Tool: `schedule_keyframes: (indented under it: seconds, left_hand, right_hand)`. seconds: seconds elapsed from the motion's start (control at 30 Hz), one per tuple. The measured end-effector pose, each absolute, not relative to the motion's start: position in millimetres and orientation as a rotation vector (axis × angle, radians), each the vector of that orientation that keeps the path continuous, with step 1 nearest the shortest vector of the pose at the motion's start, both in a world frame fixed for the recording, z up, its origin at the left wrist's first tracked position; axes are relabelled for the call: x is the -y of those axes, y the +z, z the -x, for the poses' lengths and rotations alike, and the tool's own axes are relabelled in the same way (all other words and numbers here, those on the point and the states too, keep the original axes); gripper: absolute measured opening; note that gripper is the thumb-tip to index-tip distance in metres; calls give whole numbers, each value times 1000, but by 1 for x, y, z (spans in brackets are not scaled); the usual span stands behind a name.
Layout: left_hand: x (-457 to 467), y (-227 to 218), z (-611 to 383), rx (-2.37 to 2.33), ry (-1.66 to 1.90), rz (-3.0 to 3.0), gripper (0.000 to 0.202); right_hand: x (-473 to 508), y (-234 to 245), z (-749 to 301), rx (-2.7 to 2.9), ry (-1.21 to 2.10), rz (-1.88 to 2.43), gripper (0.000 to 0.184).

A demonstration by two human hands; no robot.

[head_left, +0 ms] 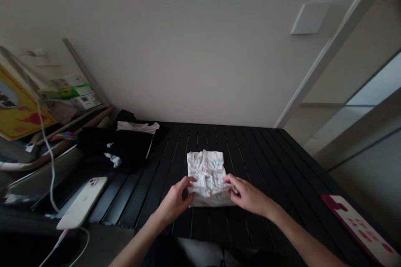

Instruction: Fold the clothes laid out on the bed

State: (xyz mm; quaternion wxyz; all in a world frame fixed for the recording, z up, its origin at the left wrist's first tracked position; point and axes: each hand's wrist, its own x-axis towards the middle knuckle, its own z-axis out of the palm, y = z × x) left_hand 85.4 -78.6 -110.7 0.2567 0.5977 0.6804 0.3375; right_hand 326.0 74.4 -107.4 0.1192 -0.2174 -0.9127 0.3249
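Note:
A small white garment point(206, 171) with a green and orange print lies partly folded on the black slatted table, in the middle of the head view. Its near edge is turned up into a fold, and a plain whitish layer shows beneath. My left hand point(177, 196) pinches the left end of that fold between thumb and fingers. At the right end, my right hand point(249, 196) grips the fold in the same way. Parts of the cloth under the fingertips are hidden.
The black slatted table point(253, 154) meets a pale wall. Left lie dark clothes point(131, 146) and a white phone point(84, 204) with a charging cable point(59, 240). Boxes point(83, 91) and a yellow package point(21, 108) stand far left. A red-and-white item point(360, 225) lies at right.

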Motion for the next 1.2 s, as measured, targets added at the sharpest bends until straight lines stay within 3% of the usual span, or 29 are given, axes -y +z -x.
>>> schedule_keyframes:
  seconds: [0.23,0.4,0.57,0.73,0.87,1.03,1.2]
  left_hand:
    - [-24,-130,-52,-2098,1135,-1522,30]
    - [-42,-154,-51,-2521,802,-1482,56]
    - [-19,-158,-61,-2825,426,-1309,36]
    - [-14,-156,-73,-2756,336,-1330,33]
    - [-24,-162,-81,-2645,425,-1359,25]
    - [-47,-169,-93,-2491,810,-1355,17]
    - [-87,-169,-126,-2219,1034,-1352,11]
  right_hand:
    - [-151,-138,-255,2424,738,869,29]
    - [-167,-170,-233,2344,489,948,33]
    - [-158,-181,-254,2296,190,1357,20]
    - [-144,-187,-255,2459,291,1605,24]
    - [-137,-191,-242,2479,333,1584,15]
    - [-146,-182,-250,2439,341,1605,15]
    - [-174,-161,-288,2372,97,1572,13]
